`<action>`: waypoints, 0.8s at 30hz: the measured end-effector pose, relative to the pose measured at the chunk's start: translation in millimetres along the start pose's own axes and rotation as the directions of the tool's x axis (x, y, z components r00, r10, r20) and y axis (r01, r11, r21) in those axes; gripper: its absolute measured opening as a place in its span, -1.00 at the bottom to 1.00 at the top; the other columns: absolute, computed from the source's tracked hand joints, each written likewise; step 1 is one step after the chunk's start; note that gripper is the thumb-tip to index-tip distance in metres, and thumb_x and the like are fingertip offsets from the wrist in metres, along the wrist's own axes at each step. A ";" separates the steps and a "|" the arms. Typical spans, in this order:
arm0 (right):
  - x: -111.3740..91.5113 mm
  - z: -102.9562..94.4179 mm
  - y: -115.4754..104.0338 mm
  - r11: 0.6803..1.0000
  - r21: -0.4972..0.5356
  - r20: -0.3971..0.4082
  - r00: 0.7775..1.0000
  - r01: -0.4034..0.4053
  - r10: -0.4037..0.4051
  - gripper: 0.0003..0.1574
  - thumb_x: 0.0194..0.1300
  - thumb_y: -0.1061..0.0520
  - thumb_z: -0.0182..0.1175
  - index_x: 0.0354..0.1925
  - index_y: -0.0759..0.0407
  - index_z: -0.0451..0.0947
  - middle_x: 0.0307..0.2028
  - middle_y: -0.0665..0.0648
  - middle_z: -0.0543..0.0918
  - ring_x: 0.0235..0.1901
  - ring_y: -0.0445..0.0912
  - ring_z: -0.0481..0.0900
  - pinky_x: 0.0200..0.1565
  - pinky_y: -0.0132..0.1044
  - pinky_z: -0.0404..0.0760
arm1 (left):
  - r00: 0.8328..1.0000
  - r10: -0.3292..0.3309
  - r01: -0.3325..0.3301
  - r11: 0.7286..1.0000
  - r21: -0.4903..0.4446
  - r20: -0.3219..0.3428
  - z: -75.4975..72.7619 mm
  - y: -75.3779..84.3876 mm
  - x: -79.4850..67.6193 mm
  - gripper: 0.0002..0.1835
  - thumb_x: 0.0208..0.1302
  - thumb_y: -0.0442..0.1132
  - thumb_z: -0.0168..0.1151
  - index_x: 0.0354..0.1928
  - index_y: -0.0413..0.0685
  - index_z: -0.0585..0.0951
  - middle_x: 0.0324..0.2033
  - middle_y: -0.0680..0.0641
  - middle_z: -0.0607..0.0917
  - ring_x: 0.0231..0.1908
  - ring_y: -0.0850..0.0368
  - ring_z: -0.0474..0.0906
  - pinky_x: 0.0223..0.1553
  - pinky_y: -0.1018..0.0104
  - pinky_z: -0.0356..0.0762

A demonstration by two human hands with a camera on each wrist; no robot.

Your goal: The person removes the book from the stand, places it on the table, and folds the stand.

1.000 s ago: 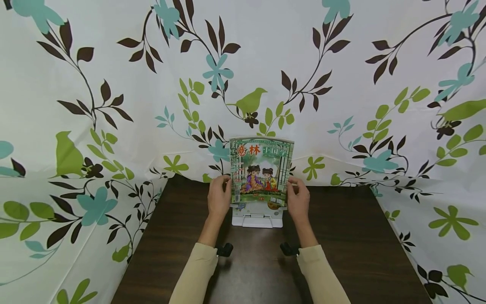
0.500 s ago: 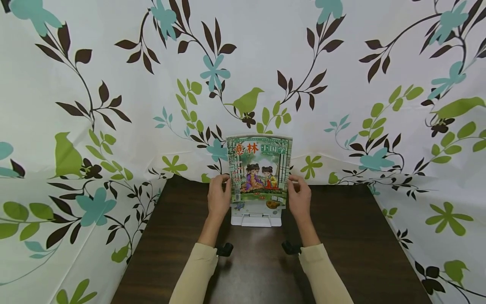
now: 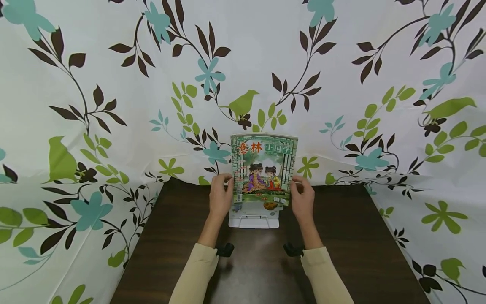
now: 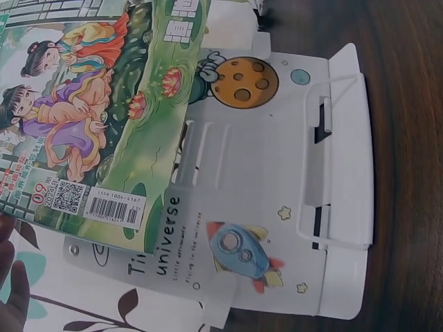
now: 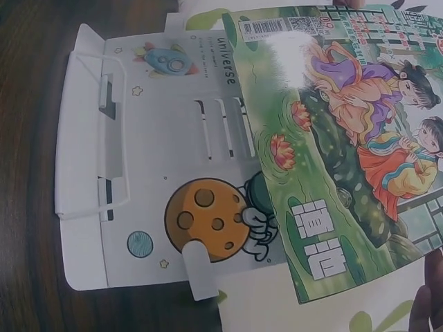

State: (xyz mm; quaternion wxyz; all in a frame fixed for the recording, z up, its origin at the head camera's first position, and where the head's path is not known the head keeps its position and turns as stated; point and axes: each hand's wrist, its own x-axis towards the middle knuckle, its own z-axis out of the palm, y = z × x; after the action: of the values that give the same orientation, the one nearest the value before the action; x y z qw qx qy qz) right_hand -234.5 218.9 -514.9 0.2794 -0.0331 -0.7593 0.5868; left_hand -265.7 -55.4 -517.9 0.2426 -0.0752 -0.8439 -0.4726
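Note:
My left hand (image 3: pixel 221 196) pinches the left edge of a green magazine (image 3: pixel 263 169) in the head view, while my right hand (image 3: pixel 303 198) pinches its right edge. The cover, with two drawn children and large characters, faces me upright. Behind its lower edge stands a white book stand (image 3: pixel 253 221), its upper part hidden by the magazine. Both wrist views show the magazine overlapping the stand's printed back plate (image 4: pixel 270 159), decorated with a rocket and an orange planet. The stand's white front ledge (image 5: pixel 86 166) carries a wire page holder and has nothing resting on it.
The stand sits on a dark wood table (image 3: pixel 349 236). A white curtain (image 3: pixel 243 55) printed with leaves, flowers and birds hangs behind the table and along both sides. Black straps with small mounts (image 3: pixel 225 250) sit at both wrists.
The magazine has shifted slightly right relative to the stand, still held by both hands. My right hand has moved a little right with it, and the head view has turned slightly.

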 end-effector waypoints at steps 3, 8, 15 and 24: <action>1.3 -3.8 -0.4 1.000 0.007 -0.008 1.000 0.003 -0.003 -0.71 0.61 0.14 0.24 0.15 0.26 0.70 0.09 0.30 0.72 -0.21 -0.30 0.56 -0.26 -0.48 0.44 | 1.000 0.010 -0.010 1.000 -0.012 0.010 2.2 2.4 1.6 -0.78 0.66 -0.17 0.19 0.10 -0.12 0.69 -0.01 -0.16 0.71 0.01 -0.09 0.58 -0.09 -0.03 0.66; 4.4 -11.8 -5.4 1.000 0.004 -0.010 1.000 0.007 -0.007 -0.70 0.63 0.12 0.22 0.16 0.24 0.68 0.07 0.28 0.70 -0.22 -0.28 0.57 -0.27 -0.45 0.45 | 1.000 0.026 -0.025 0.999 -0.024 0.018 7.7 6.7 4.1 -0.80 0.65 -0.18 0.20 0.10 -0.11 0.68 -0.01 -0.15 0.72 0.03 -0.11 0.58 -0.12 -0.01 0.60; 5.7 -23.2 -5.8 1.000 -0.014 -0.019 1.000 0.013 -0.014 -0.70 0.64 0.11 0.19 0.16 0.26 0.66 0.11 0.25 0.70 -0.08 -0.26 0.59 -0.19 -0.45 0.49 | 0.998 0.047 -0.046 0.999 -0.027 0.029 15.6 15.9 5.7 -0.80 0.63 -0.21 0.22 0.10 -0.14 0.67 -0.03 -0.18 0.72 -0.01 -0.12 0.57 -0.10 -0.05 0.62; 3.7 -38.7 -2.0 1.000 -0.010 -0.040 0.999 0.014 -0.014 -0.72 0.63 0.18 0.18 0.15 0.32 0.63 0.07 0.28 0.67 -0.08 -0.27 0.57 -0.06 -0.48 0.48 | 0.997 0.062 -0.060 0.998 -0.030 0.056 26.9 28.3 2.7 -0.83 0.62 -0.23 0.23 0.06 -0.14 0.67 -0.07 -0.16 0.72 -0.03 -0.10 0.57 -0.15 -0.04 0.62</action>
State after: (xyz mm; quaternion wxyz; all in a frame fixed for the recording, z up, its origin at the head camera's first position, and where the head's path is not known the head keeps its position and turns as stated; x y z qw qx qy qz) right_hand -219.1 253.4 -505.6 0.2983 -0.0409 -0.7567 0.5802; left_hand -267.1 -17.9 -506.8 0.2316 -0.1177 -0.8409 -0.4747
